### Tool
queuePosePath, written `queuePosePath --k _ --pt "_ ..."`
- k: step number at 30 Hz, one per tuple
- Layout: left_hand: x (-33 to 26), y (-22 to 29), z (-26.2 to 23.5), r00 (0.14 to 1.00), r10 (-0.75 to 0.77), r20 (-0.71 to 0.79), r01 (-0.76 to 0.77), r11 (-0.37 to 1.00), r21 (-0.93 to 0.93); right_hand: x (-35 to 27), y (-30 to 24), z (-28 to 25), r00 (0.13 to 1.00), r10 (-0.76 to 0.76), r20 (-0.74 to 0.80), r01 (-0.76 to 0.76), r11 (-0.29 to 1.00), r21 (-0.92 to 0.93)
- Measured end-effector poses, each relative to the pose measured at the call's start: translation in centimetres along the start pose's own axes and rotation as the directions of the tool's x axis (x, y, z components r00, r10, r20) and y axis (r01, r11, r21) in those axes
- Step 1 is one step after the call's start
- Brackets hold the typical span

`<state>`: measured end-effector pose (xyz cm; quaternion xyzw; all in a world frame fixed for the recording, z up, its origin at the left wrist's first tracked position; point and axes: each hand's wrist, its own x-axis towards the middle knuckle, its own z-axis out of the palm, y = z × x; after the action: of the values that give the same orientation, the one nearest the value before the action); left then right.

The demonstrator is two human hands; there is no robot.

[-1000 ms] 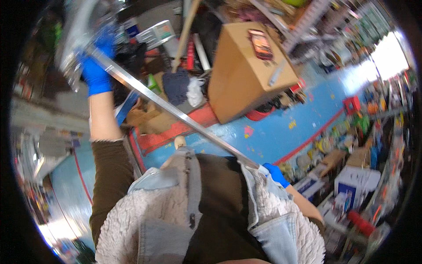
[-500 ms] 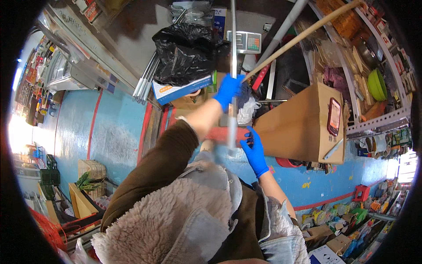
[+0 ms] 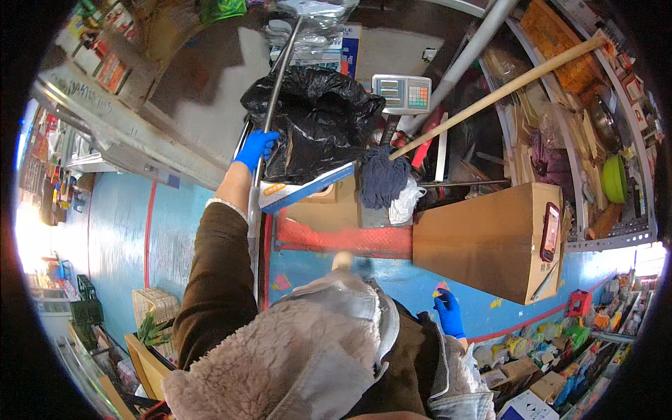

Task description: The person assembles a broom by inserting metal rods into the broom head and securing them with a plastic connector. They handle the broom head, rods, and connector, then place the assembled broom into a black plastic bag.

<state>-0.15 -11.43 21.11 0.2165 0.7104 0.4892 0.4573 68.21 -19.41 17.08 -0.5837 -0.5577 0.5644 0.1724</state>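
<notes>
My left hand [image 3: 257,148], in a blue glove, is wrapped round a long shiny metal pole [image 3: 282,77]. The pole stands steeply in front of me, its upper part crossing a black plastic bag [image 3: 329,105] and its lower part passing beside my left forearm. Below the bag is a blue and white box [image 3: 308,187], close to my gripping hand. My right hand [image 3: 449,313], gloved in blue too, hangs low at my right side above the blue floor. Its fingers are loosely bent and apart, with nothing seen in them.
A tall cardboard box [image 3: 483,241] stands to the right, with a phone [image 3: 550,231] on its end face. A mop's wooden handle [image 3: 504,89] slants up right from its dark head [image 3: 383,178]. Behind is a weighing scale [image 3: 401,94]. Shelves line the right.
My left hand has carried the metal pole leftward, from in front of the mop to the left side of the black bag. My right hand has dropped away, down and to the right.
</notes>
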Motion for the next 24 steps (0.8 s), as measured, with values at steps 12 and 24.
queuePosePath --k 12,24 --pt "12.4 -2.9 -11.8 0.900 0.339 -0.275 -0.197 0.878 0.436 0.6 -0.3 2.4 0.979 0.204 0.014 -0.201 0.973 -0.117" --pt "10.0 -5.7 -14.3 0.878 0.330 -0.346 -0.038 0.768 0.639 1.5 0.5 2.5 0.970 0.223 0.099 -0.223 0.975 -0.010"
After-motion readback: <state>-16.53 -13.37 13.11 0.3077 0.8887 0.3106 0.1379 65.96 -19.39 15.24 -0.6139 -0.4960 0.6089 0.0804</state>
